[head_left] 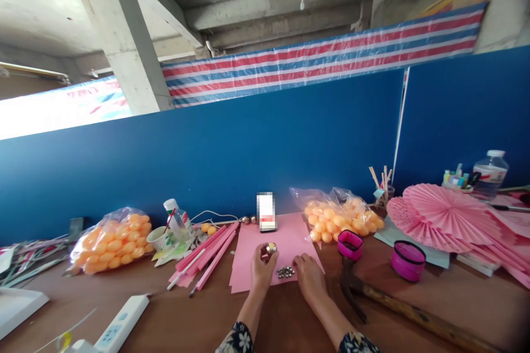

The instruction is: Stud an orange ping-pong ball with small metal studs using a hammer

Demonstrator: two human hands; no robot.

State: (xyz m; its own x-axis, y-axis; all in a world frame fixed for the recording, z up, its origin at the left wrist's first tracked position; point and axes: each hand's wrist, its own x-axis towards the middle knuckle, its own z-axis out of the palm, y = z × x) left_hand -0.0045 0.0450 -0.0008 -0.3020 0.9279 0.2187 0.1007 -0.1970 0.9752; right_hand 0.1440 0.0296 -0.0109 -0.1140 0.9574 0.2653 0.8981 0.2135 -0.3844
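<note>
In my left hand (pixel 261 269) is a small ball (pixel 271 248), pinched between thumb and fingers. Shiny silver pieces cover much of it, and a pale orange patch shows on top. A little pile of shiny silver pieces, which look like tacks (pixel 285 272), lies on the pink paper (pixel 285 231) between my hands. At the right edge of this pile rests my right hand (pixel 309 274), palm down with its fingers stretched over the paper; no object shows in them. Behind the ball stands a phone-like object (pixel 266 214), its face blurred out.
Bags of orange balls (pixel 118 240) (pixel 331 219) flank the paper. Pink paper strips (pixel 207 256) lie left, near a power strip (pixel 124 322). On the right are a hammer (pixel 397 303), magenta containers (pixel 408 261) and pink paper fans (pixel 439 218). A blue partition (pixel 248 160) closes the back.
</note>
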